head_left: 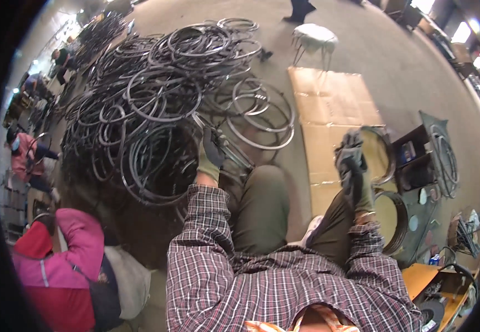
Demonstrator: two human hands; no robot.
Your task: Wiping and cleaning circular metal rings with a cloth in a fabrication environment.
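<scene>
We see the heap of rings [140, 108] first, sprawling over the floor left of the cardboard sheet [334, 102], our landmark. Just right of that sheet, two dark-rimmed hoops [400, 224] sit one nearer us than the other. Between heap and sheet we find a loose pale grey ring [267, 148], round and open. Smaller still are the narrow bands [234, 154] left of the sheet, at the heap's near edge; they look grey, smooth and slightly shiny, like metal, and run close together at a slant.

We judge the step in hand to be picking out or handling these bands. The next move, we think, calls for a sure hold and care that the tangled neighbours do not catch.

Our gloved left grip [211, 150], left of the sheet, lies against the bands; we cannot tell whether it is clamped on them. Our gloved right grip [351, 152] hangs over the sheet's right side, its fingers bent; blur keeps us from telling whether they are together or apart.
</scene>
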